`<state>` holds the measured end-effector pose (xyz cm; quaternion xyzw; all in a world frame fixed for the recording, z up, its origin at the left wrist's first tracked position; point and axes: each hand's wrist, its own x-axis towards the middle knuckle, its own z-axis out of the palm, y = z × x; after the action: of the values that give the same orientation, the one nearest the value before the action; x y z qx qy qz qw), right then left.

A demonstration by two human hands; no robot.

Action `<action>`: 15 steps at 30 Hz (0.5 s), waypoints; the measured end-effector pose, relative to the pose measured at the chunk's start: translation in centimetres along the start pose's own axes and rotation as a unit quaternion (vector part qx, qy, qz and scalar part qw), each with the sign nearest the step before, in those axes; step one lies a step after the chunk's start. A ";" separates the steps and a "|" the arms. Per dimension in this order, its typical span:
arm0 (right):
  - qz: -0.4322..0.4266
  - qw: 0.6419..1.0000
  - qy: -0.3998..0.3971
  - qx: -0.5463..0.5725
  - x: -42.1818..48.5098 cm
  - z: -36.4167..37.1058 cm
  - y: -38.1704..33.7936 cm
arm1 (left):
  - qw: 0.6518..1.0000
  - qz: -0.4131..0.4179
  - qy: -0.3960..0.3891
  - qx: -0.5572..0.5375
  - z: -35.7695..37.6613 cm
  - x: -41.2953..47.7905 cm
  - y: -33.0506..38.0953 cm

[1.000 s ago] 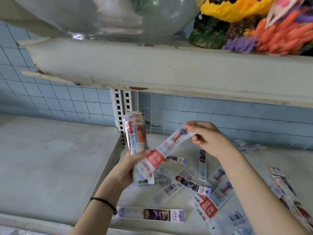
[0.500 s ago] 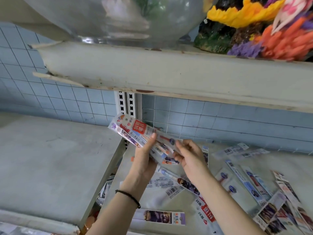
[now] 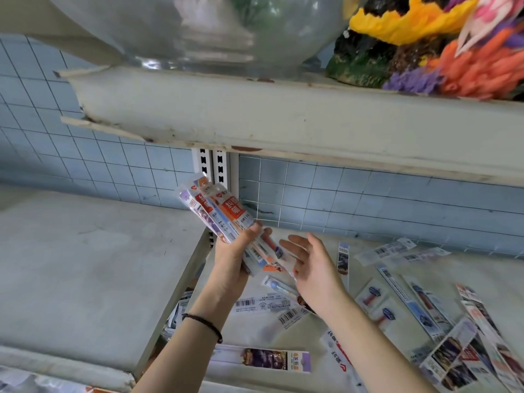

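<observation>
My left hand (image 3: 232,259) grips a bundle of long narrow packets (image 3: 224,219) with red, orange and blue print, tilted up towards the left. Its thumb lies across the front of the bundle. My right hand (image 3: 312,265) hovers just right of the bundle's lower end, palm up, fingers spread and relaxed, holding nothing. Many more packets (image 3: 419,307) lie scattered flat on the grey shelf (image 3: 467,268) below and to the right. One purple-printed packet (image 3: 272,360) lies near the shelf's front edge.
An upper shelf (image 3: 283,120) overhangs close above, bearing a clear glass bowl (image 3: 212,26) and colourful coral ornaments (image 3: 439,46). A blue tiled wall (image 3: 368,199) runs behind. A slotted white upright (image 3: 211,171) stands at the back. A second grey shelf (image 3: 85,265) spreads to the left.
A second ago my right hand laid one packet onto the bundle. It has since let go and drawn back to the right, open. The bundle tilted left in my left hand.
</observation>
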<state>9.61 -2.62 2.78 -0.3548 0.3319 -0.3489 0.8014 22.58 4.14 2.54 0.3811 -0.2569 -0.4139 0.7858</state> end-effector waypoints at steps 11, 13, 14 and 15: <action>-0.083 0.984 -0.001 -0.156 0.8 0.2 -0.3 | 0.992 -0.075 -0.095 0.035 0.4 -1.3 -1.3; -0.123 0.974 -0.046 -0.183 0.8 0.5 -1.8 | 0.984 -0.094 -0.130 0.076 0.1 -1.0 -1.1; -0.137 0.968 -0.076 -0.197 0.6 0.8 -2.8 | 0.978 -0.100 -0.155 0.096 0.0 -0.9 -1.1; -0.148 0.958 -0.104 -0.222 0.5 1.2 -3.7 | 0.971 -0.102 -0.182 0.118 0.1 -0.9 -1.0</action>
<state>9.64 -4.52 6.26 -0.6030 0.2597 -0.3429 0.6718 21.58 4.49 1.66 0.4133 -0.4028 -0.5211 0.6288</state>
